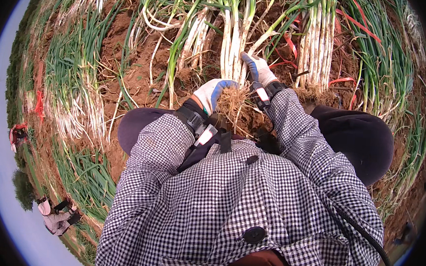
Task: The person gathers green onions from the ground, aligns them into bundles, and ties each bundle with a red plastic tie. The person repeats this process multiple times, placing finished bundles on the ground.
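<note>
Before me is a small bunch of green onions (235,42), white stalks towards me and green leaves away. My left hand (214,94), in a white glove with blue coating, curls round the root end of this bunch, where the tangled brown roots (233,101) hang. My right hand (259,70), gloved alike, lies against the right side of the white stalks, its fingers partly hidden. A larger bundle of green onions (316,47) lies just right of it, roots towards me. A few loose stalks (194,39) rest on the soil to the left.
Red plastic ribbon (290,45) lies on the soil between the bunches, with more at the right. Rows of pulled green onions (75,86) spread at the left and right (381,63). My bent knees (353,142) flank the work. Two other people (57,216) are far off at the left.
</note>
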Tool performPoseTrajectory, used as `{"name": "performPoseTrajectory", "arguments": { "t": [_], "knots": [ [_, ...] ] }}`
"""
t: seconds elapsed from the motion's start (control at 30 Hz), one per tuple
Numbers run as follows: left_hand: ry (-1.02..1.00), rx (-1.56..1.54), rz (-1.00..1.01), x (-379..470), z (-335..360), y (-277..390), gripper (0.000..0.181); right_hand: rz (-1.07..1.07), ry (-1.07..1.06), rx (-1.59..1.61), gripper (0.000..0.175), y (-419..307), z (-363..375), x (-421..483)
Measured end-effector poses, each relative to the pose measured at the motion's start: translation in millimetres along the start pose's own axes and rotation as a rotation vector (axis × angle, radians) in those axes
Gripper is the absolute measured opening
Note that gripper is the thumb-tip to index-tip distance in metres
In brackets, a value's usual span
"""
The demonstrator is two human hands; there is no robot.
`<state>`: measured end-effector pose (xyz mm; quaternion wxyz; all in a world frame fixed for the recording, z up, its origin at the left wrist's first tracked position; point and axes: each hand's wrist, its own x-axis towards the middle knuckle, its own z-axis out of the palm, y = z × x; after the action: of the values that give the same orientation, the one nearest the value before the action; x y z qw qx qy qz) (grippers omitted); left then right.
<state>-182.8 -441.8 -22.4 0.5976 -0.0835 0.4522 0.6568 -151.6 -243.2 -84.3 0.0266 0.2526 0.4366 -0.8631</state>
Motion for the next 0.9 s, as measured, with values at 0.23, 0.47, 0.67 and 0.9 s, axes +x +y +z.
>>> {"name": "performPoseTrajectory", "arguments": {
  "t": [0.23,0.47,0.67,0.9],
  "knots": [
    [0.023,0.005,0.046,-2.8,-0.5,-0.5,0.023,-0.389,0.317,-0.642,0.035,-8.9,15.3,7.0],
    [-0.033,0.059,0.056,-21.6,4.5,-4.0,0.025,-0.302,0.308,-1.183,0.067,-36.0,38.2,5.6],
    [0.045,-0.119,-0.022,-77.2,39.4,9.7,0.021,0.197,-0.232,0.296,0.056,-26.6,42.4,14.2],
    [0.004,0.004,-0.064,-196.7,51.3,3.7,0.040,0.357,-0.626,0.984,0.067,-51.0,84.6,54.6]
  ]
}}
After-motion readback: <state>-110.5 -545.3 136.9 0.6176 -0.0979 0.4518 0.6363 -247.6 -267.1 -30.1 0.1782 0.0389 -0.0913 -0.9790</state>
